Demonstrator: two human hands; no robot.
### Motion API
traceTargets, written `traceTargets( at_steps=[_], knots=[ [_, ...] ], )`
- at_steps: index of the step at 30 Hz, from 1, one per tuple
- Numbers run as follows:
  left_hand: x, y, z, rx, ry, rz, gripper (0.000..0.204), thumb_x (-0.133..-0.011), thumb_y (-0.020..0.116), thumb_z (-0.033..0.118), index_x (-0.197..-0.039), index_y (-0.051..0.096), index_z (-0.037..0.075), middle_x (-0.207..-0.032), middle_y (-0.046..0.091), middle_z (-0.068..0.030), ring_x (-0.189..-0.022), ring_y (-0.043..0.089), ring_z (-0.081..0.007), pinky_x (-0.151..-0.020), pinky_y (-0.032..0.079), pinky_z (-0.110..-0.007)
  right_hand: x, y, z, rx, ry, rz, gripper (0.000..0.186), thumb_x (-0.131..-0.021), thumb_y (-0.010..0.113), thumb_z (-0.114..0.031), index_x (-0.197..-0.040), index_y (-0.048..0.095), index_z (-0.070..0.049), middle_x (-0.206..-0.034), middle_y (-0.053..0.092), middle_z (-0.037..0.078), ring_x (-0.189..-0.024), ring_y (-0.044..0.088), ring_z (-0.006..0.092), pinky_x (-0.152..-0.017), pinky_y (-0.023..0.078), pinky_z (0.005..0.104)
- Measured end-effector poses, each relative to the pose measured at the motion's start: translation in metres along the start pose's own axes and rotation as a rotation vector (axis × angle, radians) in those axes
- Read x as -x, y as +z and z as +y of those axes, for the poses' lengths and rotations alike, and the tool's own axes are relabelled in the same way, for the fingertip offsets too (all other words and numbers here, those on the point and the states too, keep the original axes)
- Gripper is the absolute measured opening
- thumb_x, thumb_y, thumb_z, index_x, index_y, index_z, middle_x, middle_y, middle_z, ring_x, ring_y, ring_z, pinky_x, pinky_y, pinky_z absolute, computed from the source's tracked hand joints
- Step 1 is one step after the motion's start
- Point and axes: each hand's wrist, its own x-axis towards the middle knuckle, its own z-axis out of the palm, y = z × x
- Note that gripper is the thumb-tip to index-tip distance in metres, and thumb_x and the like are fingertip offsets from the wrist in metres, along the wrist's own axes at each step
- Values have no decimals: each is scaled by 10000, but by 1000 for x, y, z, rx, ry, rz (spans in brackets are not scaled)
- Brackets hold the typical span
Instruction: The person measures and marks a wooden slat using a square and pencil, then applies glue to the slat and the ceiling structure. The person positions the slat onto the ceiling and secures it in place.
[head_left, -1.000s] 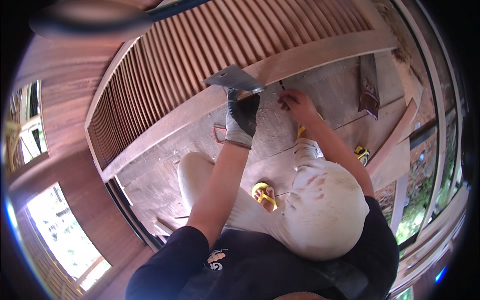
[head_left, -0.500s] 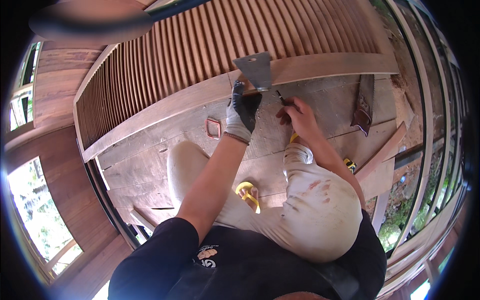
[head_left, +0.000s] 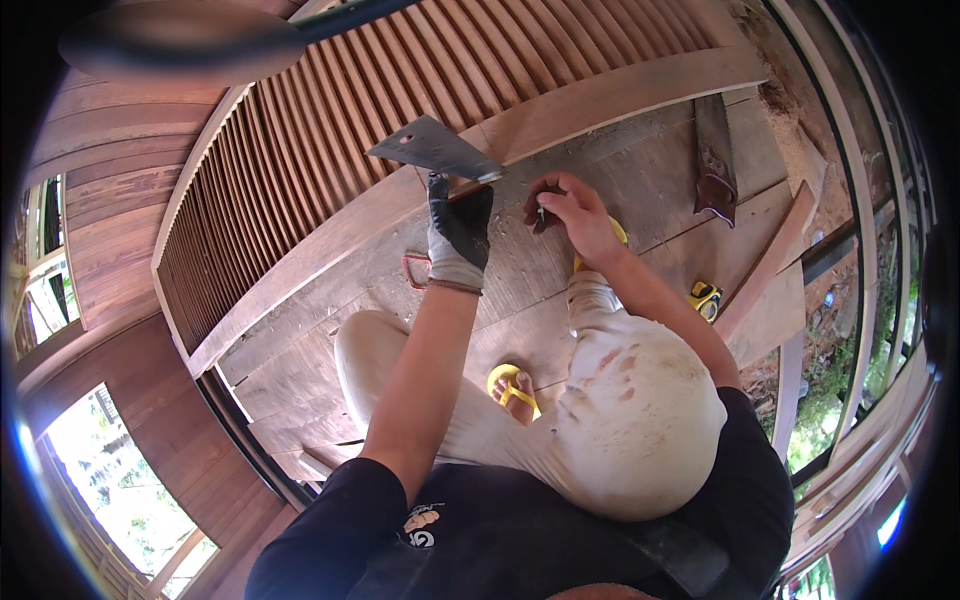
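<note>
My left hand point(head_left: 458, 235), in a dark grey glove, grips the stock of a metal square point(head_left: 430, 150) whose flat grey blade lies over the bottom rail point(head_left: 620, 95) of a slatted wooden panel point(head_left: 330, 110). Just to its right, my bare right hand point(head_left: 570, 215) pinches a small pencil-like marker point(head_left: 541, 213) with its tip at the rail's lower edge. Both hands are close together over the plank floor point(head_left: 300, 360). I am crouched, with my knees in light trousers under my arms.
A dark flat tool point(head_left: 715, 160) lies on the floor at the right, with a yellow tape measure point(head_left: 705, 298) and a loose plank point(head_left: 770, 265) nearby. A small reddish frame point(head_left: 415, 270) sits by my left wrist. My foot wears a yellow sandal point(head_left: 512, 388). The floor's open edge is on the right.
My head has shifted, so the panel sits differently in view. The square has turned and its blade now points left. My right hand has stayed beside the left at the rail.
</note>
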Motion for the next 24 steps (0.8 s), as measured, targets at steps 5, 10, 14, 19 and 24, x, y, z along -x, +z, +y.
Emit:
traceTargets(
  at_steps=[5,10,14,19,24],
  knots=[
    [2,2,-1,-16,38,-45,473,-952,659,386,-1352,535,166,-1263,615,-57,-1148,605,-222,-966,534,-371,-5,13,-9,204,69,50,178,-966,547,-22,-1139,571,5,-926,684,127,-650,636,154,-546,513,266],
    [2,2,-1,1,36,-45,464,-954,663,377,-1338,544,146,-1252,620,-67,-1146,609,-228,-967,539,-376,-13,16,-10,208,127,60,192,-973,568,-52,-1137,577,47,-927,699,147,-636,666,172,-554,551,293],
    [6,5,-1,10,41,-50,449,-953,666,373,-1311,558,123,-1231,629,-78,-1136,615,-240,-982,536,-380,-17,21,-14,133,182,115,209,-974,586,-76,-1129,588,66,-939,705,159,-671,691,191,-583,575,307],
    [8,8,1,28,29,-58,426,-944,677,343,-1281,530,128,-1210,602,-128,-1167,595,-285,-1057,502,-412,-20,24,-16,93,204,116,220,-973,601,-89,-1130,590,64,-946,706,164,-690,702,211,-616,598,329],
    [6,7,0,26,23,-54,438,-937,686,359,-1269,536,116,-1217,606,-134,-1168,597,-291,-1063,498,-410,-22,26,-17,50,232,112,224,-973,599,-89,-1134,586,66,-962,708,176,-708,710,225,-645,613,344]
  ],
)
